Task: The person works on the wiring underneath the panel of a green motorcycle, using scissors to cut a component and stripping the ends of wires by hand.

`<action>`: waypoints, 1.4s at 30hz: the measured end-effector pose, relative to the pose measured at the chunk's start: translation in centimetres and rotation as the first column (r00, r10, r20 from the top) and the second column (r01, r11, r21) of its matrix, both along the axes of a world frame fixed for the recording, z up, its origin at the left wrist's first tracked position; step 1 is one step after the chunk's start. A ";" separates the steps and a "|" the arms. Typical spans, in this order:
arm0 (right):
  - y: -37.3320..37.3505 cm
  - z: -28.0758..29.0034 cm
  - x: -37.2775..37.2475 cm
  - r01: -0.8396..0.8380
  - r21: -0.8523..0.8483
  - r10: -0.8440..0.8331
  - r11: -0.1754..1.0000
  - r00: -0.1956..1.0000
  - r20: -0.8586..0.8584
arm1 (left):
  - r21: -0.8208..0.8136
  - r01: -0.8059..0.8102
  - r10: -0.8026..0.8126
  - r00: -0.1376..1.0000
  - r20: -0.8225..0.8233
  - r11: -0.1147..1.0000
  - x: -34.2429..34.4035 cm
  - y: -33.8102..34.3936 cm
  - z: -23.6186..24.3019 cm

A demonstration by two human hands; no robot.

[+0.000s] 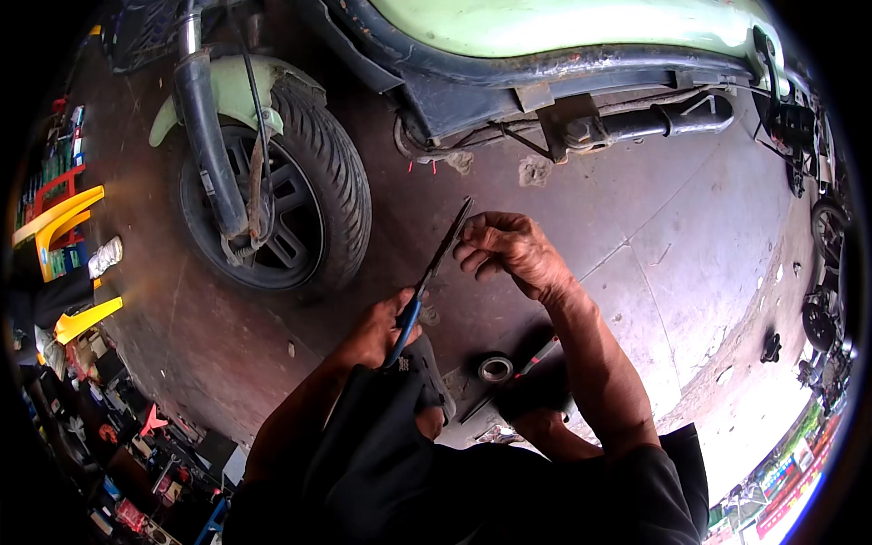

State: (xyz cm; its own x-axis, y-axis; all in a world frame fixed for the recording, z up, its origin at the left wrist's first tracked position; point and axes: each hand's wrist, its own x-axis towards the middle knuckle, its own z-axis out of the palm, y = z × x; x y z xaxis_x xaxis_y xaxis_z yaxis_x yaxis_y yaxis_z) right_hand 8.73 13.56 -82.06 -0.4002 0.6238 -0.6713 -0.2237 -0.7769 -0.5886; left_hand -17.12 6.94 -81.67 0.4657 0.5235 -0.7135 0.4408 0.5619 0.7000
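Observation:
My left hand [395, 318] grips a blue-handled tool [406, 329] with a long, narrow dark end [450, 238] angled up to the right. My right hand [504, 250] has its fingers curled and pinched beside that dark end; what they hold, if anything, is too small to make out. A metal ring [495, 368] lies on the floor by my feet, near a thin red-and-black tool [534, 361]. Above my hands are a scooter's front wheel [331, 200] and its pale green body [545, 23], with rusty metal parts and tubing along the underside.
Yellow stands [86, 318] and a person's white shoe [104, 256] are at the left edge. Assorted tools and parts [136, 454] crowd the lower left. Dark wheeled vehicles [827, 236] line the right edge. A small black part [772, 345] lies on the concrete floor [663, 291].

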 end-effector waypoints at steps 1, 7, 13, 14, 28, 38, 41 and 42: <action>0.0 -0.2 0.0 -0.003 0.011 0.003 1.000 1.000 -0.006 | 0.028 -0.016 0.016 1.000 -0.007 0.999 -0.1 -0.4 -0.4; -0.4 0.6 -0.6 -0.026 0.111 0.010 0.993 0.990 0.143 | 0.150 0.059 -0.025 0.976 -0.218 0.987 0.2 -1.0 -0.3; -0.2 1.2 -1.4 -0.137 0.212 0.060 0.968 0.941 0.334 | 0.298 0.167 -0.054 0.933 -0.355 0.940 0.3 -1.1 -0.2; 0.0 1.5 -1.6 -0.166 0.219 0.075 0.962 0.925 0.372 | 0.330 0.176 -0.048 0.931 -0.363 0.927 0.2 -1.3 -0.4; -2.7 -0.8 -4.3 0.137 0.383 -0.283 0.914 0.890 0.357 | 0.283 0.191 -0.025 0.865 -0.500 0.940 2.9 -1.1 2.3; -1.8 0.8 -3.8 0.263 0.079 -0.273 0.962 0.943 0.188 | -0.110 -0.054 0.056 0.998 0.016 0.992 0.8 -1.5 0.7; -1.7 0.8 -3.5 0.288 0.008 -0.287 0.957 0.948 0.137 | -0.322 -0.105 0.133 0.989 0.067 0.941 1.1 -0.3 2.0; -1.7 0.7 -3.5 0.292 -0.003 -0.289 0.956 0.949 0.125 | -0.371 -0.119 0.156 0.985 0.071 0.921 1.2 -0.2 2.1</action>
State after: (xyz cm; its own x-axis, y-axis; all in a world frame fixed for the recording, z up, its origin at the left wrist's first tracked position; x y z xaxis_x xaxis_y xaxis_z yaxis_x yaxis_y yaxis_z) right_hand 5.26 11.86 -81.34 -0.1178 0.6857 -0.7183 -0.3690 -0.7018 -0.6093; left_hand -15.89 6.75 -79.55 0.4844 0.2999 -0.8219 0.2810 0.8363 0.4708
